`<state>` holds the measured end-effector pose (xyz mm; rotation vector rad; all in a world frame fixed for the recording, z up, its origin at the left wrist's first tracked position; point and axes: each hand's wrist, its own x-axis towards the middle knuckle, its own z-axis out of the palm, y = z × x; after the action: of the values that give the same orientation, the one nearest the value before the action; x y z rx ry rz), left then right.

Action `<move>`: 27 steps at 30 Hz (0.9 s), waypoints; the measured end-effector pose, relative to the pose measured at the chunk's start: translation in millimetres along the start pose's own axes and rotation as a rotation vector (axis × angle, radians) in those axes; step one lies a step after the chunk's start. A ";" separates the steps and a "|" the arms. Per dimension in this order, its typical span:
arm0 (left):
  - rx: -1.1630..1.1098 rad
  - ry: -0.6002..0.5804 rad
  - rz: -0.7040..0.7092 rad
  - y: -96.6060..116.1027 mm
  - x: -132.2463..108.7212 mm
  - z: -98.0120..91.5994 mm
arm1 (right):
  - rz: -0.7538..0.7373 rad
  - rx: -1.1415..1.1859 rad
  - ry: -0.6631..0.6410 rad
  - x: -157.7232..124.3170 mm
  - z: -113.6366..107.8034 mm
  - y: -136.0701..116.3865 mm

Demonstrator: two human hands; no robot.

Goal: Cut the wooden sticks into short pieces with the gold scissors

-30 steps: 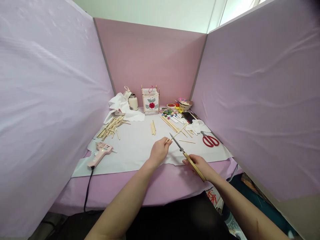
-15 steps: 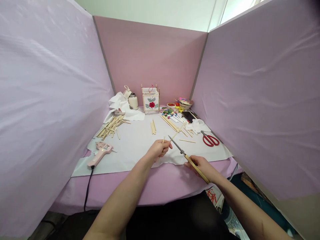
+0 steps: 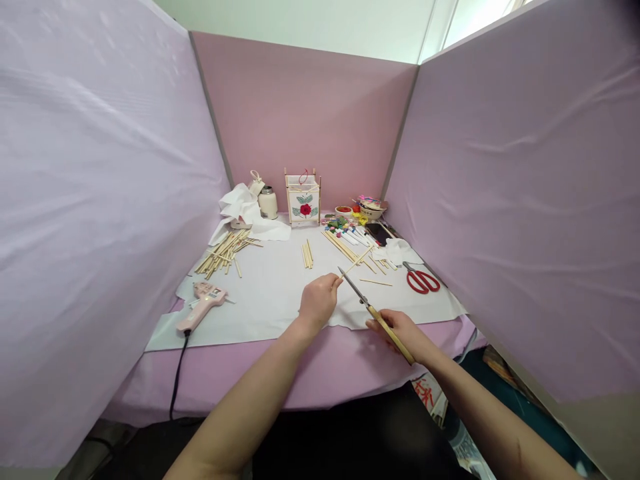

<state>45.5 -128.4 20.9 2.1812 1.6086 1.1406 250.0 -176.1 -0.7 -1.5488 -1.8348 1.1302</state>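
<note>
My left hand [image 3: 319, 303] pinches a thin wooden stick [image 3: 357, 263] at one end, and the stick slants up and away to the right over the white paper. My right hand [image 3: 395, 330] grips the wooden handle of a slim steel-bladed cutting tool [image 3: 360, 295]. Its tip points up and left, ending beside my left fingers, close to the stick. I cannot tell whether blade and stick touch. The fingers of my left hand hide the stick's near end.
A white paper sheet [image 3: 260, 293] covers the pink table. On it lie a pink glue gun [image 3: 203, 307], a pile of wooden sticks [image 3: 220, 257], red-handled scissors [image 3: 423, 281] and a phone [image 3: 377, 233]. A small paper lantern [image 3: 303, 203] stands at the back. Pink panels enclose three sides.
My left hand has turned back, and the stick now slants right instead of standing more upright. The blade stays close to the stick, and both hands keep their hold.
</note>
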 end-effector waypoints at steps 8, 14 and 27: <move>0.248 -0.113 0.109 6.2 -5.1 8.0 | 0.045 0.052 -0.042 0.7 -0.4 -6.1; 0.112 -0.139 0.016 4.2 -2.1 1.5 | 0.001 -0.029 -0.017 3.5 -0.6 -11.8; -1.237 -0.925 -0.481 -19.0 14.5 -35.3 | -0.219 -0.076 -0.086 -1.8 -14.2 -23.3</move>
<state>9.3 -117.9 40.8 1.0708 0.6029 0.5188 248.7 -174.3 26.5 -1.3175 -2.0686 1.0496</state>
